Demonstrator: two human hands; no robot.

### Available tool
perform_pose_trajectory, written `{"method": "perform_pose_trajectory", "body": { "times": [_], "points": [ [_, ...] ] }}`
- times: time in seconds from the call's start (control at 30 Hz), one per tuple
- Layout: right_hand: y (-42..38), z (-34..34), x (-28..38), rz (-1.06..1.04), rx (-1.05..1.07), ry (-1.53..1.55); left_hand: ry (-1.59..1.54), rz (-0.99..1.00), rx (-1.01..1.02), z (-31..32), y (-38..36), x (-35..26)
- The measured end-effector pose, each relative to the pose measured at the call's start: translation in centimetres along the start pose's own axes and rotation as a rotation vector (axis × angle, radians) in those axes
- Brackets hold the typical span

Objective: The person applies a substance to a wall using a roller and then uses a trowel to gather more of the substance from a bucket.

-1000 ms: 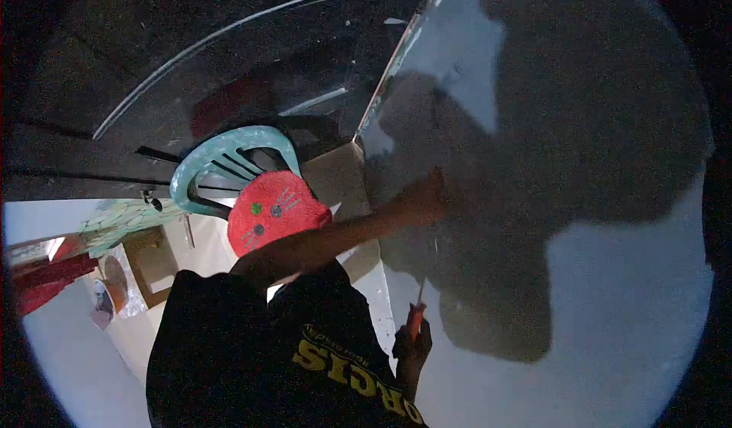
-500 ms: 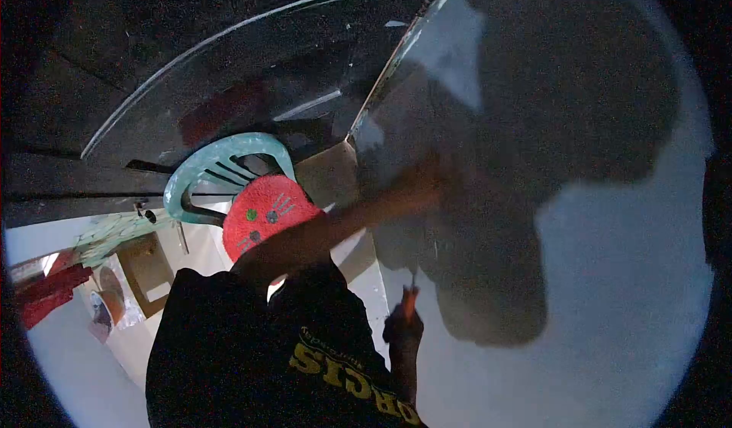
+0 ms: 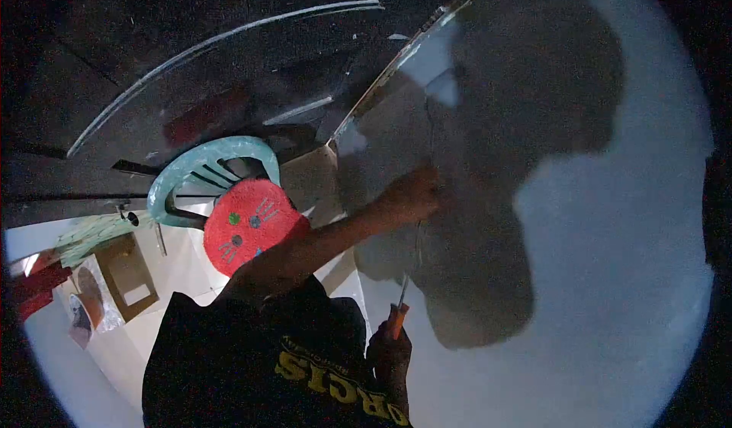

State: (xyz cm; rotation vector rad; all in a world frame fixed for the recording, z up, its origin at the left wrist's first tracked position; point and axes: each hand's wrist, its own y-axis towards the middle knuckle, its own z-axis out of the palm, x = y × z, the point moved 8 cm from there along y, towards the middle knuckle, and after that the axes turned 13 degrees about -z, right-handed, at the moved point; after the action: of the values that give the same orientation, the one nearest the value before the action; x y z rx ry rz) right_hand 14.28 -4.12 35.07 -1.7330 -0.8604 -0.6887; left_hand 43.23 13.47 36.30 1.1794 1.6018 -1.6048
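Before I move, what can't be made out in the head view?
All in the head view:
Left hand: fingertips and anything pinched, lost in shadow.
Orange-handled tool: tip, too thin and dim.
Right hand: finger placement, too dark.
Red cover: part, behind left forearm.
Shirt lettering: one end, cut by bottom edge.

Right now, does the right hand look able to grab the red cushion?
Probably not easily: the right hand grips an orange-handled tool, and the left arm partly covers the red cushion in this view.

The orange handle [image 3: 396, 322] is probably plastic, the wall [image 3: 610, 260] matt, the red cushion [image 3: 255, 226] fuzzy cloth.
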Motion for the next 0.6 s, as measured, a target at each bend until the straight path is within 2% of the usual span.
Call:
{"method": "perform_pose_trajectory", "body": {
  "times": [0.07,0.13,0.2,0.23,0.27,0.3,0.33,0.37,0.4,0.43,0.53,0.57,0.6],
  "points": [
    [1.1,2.5,3.8,-0.032,0.100,0.220,0.316,0.216,-0.120,-1.0,4.8,0.7],
    [3.0,4.4,6.9,-0.090,0.101,0.167,0.546,0.326,-0.103,-4.3,5.0,-2.4],
    [3.6,7.6,9.3,-0.112,0.284,0.413,0.340,0.124,0.063,-7.8,3.1,-5.0],
    [3.7,7.7,8.5,-0.157,0.259,0.368,0.345,0.133,0.048,-6.8,4.8,-3.6],
    [3.8,7.8,7.2,-0.204,0.237,0.320,0.770,0.269,-0.039,-4.2,7.3,-1.3],
    [3.4,7.7,5.8,-0.105,0.244,0.504,0.986,0.325,-0.080,-2.9,6.6,-0.9],
    [3.2,6.8,4.0,-0.105,0.251,0.505,1.197,0.388,-0.129,-1.7,5.7,-0.5],
    [3.5,5.2,1.6,-0.157,0.223,0.352,0.823,0.136,-0.117,-2.9,2.0,-1.6],
    [3.6,4.1,0.5,-0.206,0.188,0.197,0.635,0.013,-0.095,-3.1,1.2,-1.5],
    [1.3,3.5,4.3,-0.141,0.069,0.021,0.442,-0.101,-0.095,-3.3,0.4,-1.1],
    [1.8,1.7,4.6,-0.115,0.144,-0.094,0.418,0.131,-0.044,-1.0,3.4,-0.1],
    [2.2,2.1,5.2,-0.120,0.136,-0.085,0.724,0.405,-0.160,-1.1,5.2,-0.8],
    [3.1,3.3,6.5,-0.152,0.162,0.041,0.880,0.546,-0.207,-1.5,5.4,-1.9]
  ]
}}
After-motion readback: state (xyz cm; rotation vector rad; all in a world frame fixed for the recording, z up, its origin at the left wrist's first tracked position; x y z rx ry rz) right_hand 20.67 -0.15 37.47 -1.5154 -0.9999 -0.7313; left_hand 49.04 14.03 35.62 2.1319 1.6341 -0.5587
